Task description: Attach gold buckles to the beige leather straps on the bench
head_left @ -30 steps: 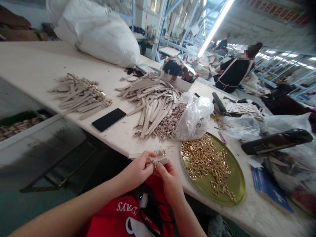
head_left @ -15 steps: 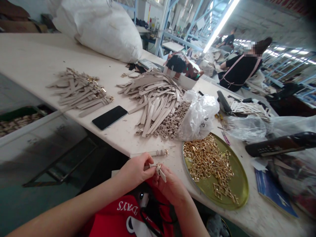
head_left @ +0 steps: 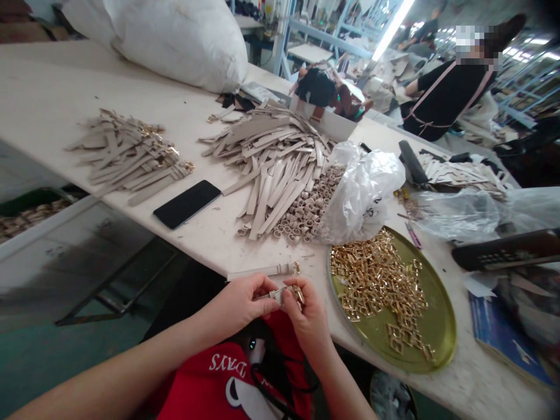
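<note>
Both my hands meet at the near table edge. My left hand [head_left: 242, 303] pinches a thin beige strap [head_left: 273, 295], and my right hand [head_left: 308, 318] pinches its other end, where a small gold buckle [head_left: 297, 291] sits at my fingertips. A finished strap with a buckle [head_left: 262, 271] lies on the table just beyond my hands. To the right, a round gold tray [head_left: 441, 332] holds a heap of gold buckles [head_left: 376, 280].
On the table lie a black phone [head_left: 187, 203], a pile of straps with buckles [head_left: 126, 154], a bigger pile of plain straps [head_left: 275, 163], beige loops [head_left: 308, 207] spilling from a plastic bag [head_left: 361, 195], and a big white sack [head_left: 175, 35]. A person in black [head_left: 446, 93] works at far right.
The view has tilted down and shifted slightly. My right hand has turned the strap end up, and the gold buckle now sits between its fingertips.
</note>
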The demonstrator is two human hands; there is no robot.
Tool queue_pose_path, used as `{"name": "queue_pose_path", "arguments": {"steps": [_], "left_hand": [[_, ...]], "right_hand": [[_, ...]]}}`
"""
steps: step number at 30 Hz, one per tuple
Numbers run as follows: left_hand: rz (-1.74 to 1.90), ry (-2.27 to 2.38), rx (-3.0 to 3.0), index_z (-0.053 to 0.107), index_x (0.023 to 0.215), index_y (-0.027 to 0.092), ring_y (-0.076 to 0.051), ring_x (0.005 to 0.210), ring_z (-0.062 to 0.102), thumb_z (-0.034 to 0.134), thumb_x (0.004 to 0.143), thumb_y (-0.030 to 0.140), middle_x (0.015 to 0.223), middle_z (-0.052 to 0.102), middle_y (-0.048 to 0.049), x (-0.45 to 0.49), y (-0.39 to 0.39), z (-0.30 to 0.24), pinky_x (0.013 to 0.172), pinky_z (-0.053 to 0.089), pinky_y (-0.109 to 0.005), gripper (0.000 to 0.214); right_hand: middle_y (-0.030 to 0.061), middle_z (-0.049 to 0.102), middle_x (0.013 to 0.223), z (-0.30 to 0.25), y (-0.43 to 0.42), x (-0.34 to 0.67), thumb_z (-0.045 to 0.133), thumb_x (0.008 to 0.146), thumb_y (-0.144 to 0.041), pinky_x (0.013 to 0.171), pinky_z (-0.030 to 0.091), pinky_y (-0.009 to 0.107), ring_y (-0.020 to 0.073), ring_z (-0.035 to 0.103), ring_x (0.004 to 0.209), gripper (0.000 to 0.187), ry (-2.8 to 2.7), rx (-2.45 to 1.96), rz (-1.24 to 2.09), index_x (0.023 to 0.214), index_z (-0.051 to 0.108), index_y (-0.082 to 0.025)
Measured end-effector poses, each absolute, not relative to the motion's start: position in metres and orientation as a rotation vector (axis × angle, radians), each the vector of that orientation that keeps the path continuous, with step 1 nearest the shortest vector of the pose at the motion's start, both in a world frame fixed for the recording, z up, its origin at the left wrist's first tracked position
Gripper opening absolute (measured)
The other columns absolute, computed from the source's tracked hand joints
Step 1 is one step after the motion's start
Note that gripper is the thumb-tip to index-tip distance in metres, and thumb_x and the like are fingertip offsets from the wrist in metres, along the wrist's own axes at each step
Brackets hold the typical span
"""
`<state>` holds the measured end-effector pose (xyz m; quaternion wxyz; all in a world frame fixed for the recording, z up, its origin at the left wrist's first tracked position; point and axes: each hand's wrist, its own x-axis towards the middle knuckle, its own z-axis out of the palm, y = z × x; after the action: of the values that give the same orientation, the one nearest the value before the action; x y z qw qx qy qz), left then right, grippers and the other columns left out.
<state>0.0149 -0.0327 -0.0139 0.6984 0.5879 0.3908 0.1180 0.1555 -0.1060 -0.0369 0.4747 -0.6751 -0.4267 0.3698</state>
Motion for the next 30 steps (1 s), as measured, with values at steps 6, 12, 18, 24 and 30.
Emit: {"name": "queue_pose_path", "arguments": {"steps": [6, 12, 18, 24, 30], "left_hand": [[0.2, 0.857, 1.161, 0.054, 0.08, 0.013, -0.011, 0.057, 0.053, 0.063, 0.067, 0.03, 0.064, 0.06, 0.0008, 0.019, -0.03, -0.01, 0.055, 0.04, -0.022, 0.023], [0.174, 0.879, 1.033, 0.055, 0.079, 0.013, -0.01, 0.054, 0.054, 0.066, 0.064, 0.033, 0.065, 0.062, 0.0009, 0.017, -0.032, -0.008, 0.054, 0.04, -0.021, 0.028], [0.153, 0.807, 1.08, 0.059, 0.085, 0.01, -0.013, 0.063, 0.059, 0.066, 0.066, 0.038, 0.073, 0.066, -0.0044, 0.012, -0.04, -0.012, 0.061, 0.045, -0.024, 0.034], [0.12, 0.763, 1.097, 0.06, 0.087, 0.012, -0.014, 0.068, 0.06, 0.062, 0.07, 0.037, 0.079, 0.066, -0.0048, 0.005, -0.051, -0.013, 0.066, 0.047, -0.027, 0.03], [0.113, 0.718, 1.099, 0.058, 0.091, 0.013, -0.012, 0.066, 0.06, 0.061, 0.071, 0.039, 0.08, 0.065, -0.0034, 0.003, -0.053, -0.007, 0.06, 0.046, -0.023, 0.033]], "right_hand": [[-0.0061, 0.043, 0.055, -0.039, -0.105, 0.159, 0.044, 0.081, -0.03, 0.046, 0.031, 0.021, 0.0097, 0.04, 0.048, 0.011, -1.078, -1.731, 0.924, 0.082, 0.048, -0.019], [-0.0055, 0.045, 0.056, -0.033, -0.11, 0.16, 0.046, 0.08, -0.029, 0.046, 0.03, 0.022, 0.0106, 0.042, 0.049, 0.009, -1.284, -1.769, 0.939, 0.083, 0.047, -0.02], [0.0011, 0.057, 0.069, -0.017, -0.118, 0.164, 0.044, 0.082, -0.023, 0.057, 0.036, 0.025, 0.0152, 0.052, 0.063, 0.007, -1.661, -1.782, 0.815, 0.082, 0.05, -0.02], [0.0011, 0.057, 0.074, -0.011, -0.13, 0.163, 0.044, 0.083, -0.022, 0.06, 0.037, 0.025, 0.0148, 0.052, 0.068, 0.005, -1.716, -1.695, 0.909, 0.084, 0.049, -0.02], [-0.0036, 0.048, 0.064, -0.016, -0.141, 0.154, 0.039, 0.086, -0.033, 0.051, 0.034, 0.022, 0.0112, 0.044, 0.056, 0.015, -1.334, -1.544, 1.113, 0.084, 0.047, -0.021]]}}
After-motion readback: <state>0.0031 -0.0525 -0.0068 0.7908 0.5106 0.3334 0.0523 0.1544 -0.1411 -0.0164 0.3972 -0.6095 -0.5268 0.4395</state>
